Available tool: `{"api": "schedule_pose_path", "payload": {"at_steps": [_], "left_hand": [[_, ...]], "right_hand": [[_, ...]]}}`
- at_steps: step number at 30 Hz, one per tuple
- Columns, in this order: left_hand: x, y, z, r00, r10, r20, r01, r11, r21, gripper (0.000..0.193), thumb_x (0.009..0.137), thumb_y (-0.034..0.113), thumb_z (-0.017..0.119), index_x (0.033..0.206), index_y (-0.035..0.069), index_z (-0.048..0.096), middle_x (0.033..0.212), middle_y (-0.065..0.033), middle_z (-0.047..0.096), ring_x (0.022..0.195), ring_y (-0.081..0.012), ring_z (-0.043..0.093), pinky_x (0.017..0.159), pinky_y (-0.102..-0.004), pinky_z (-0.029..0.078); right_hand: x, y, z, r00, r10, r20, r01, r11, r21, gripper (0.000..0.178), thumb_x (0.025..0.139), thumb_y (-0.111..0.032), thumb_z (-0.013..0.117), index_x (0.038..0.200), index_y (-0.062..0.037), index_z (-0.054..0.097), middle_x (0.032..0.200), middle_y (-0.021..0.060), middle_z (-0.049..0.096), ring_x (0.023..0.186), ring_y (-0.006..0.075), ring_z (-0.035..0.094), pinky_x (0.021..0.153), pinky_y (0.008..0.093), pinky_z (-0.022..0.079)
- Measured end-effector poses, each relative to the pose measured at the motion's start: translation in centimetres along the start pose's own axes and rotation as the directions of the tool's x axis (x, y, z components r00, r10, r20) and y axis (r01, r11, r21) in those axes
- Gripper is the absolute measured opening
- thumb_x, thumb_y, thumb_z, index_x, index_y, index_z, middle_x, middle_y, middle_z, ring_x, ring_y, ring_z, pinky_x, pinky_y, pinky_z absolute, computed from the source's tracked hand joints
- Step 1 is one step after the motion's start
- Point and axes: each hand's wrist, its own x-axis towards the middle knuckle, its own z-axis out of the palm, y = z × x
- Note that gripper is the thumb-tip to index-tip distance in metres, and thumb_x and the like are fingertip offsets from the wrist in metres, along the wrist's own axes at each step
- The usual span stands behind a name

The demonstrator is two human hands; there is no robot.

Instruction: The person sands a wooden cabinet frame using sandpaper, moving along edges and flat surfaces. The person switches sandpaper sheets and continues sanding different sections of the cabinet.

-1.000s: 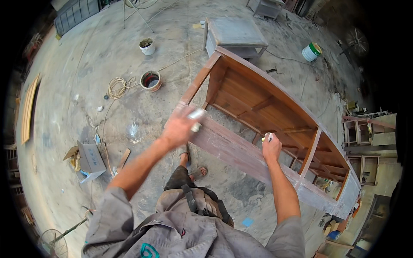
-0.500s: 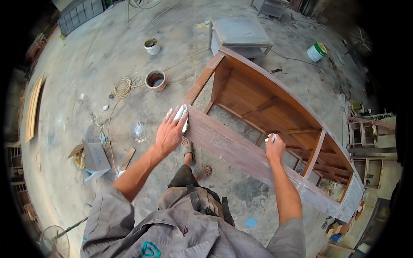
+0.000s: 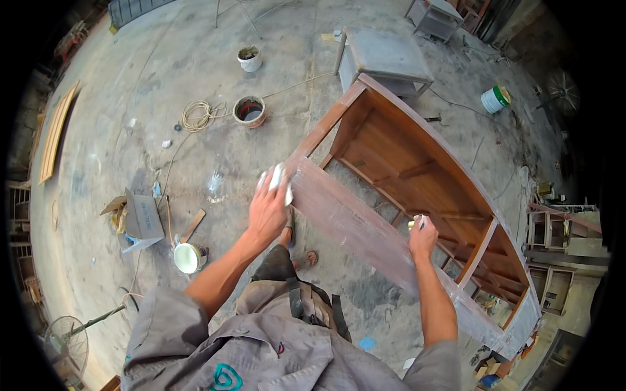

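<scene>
A wooden cabinet carcass (image 3: 365, 238) lies tilted in front of me, its plank face filmed with pale pink-white dust and its inside reddish brown. At the left end of that plank is my left hand (image 3: 267, 212), fingers closed over a white folded pad (image 3: 282, 182) against the edge; cloth or paper, I cannot tell. Over the opening's near side, my right hand (image 3: 424, 241) is closed in a fist. A small pale thing with a yellowish end pokes out of it, too small to name. Whether this fist touches the frame is unclear.
Behind the cabinet stands a grey table (image 3: 388, 55). On the concrete floor are a dark-filled bucket (image 3: 250, 112), a white bucket (image 3: 250, 60), coiled hose (image 3: 199, 116), an open carton (image 3: 143, 218), a pale-filled tub (image 3: 189, 258) and a green-rimmed pail (image 3: 495, 99). A fan (image 3: 66, 342) stands lower left.
My left hand has shifted slightly right and down with the white pad, staying at the plank's left end. The right fist is slightly lower and further right. The whole view has shifted a little.
</scene>
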Motion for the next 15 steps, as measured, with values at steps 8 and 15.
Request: {"api": "schedule_pose_path", "payload": {"at_steps": [8, 15], "left_hand": [[-2.3, -1.2, -0.6, 0.998, 0.061, -0.004, -0.061, 0.995, 0.084, 0.059, 0.087, 0.007, 0.06, 0.144, -0.007, 0.051, 0.143, -0.0271, 0.057, 0.147, -0.0408, 0.041, 0.123, -0.0514, 0.031], [-2.6, -2.1, -2.0, 0.987, 0.14, 0.079, -0.147, 0.985, 0.085, 0.062, 0.086, 0.003, 0.058, 0.146, -0.007, 0.048, 0.149, -0.0243, 0.053, 0.148, -0.0396, 0.04, 0.123, -0.0521, 0.03]], "right_hand": [[0.2, 0.2, 0.2, 1.0, -0.008, -0.016, 0.009, 0.999, 0.041, 0.027, 0.099, -0.023, 0.06, 0.092, 0.0023, 0.068, 0.086, 0.0276, 0.071, 0.087, 0.0496, 0.067, 0.076, 0.0554, 0.051], [-0.3, 0.7, 0.4, 1.0, 0.003, -0.001, -0.003, 0.999, 0.035, 0.028, 0.099, -0.024, 0.059, 0.094, 0.0023, 0.068, 0.088, 0.0289, 0.07, 0.088, 0.0502, 0.067, 0.077, 0.0557, 0.051]]}}
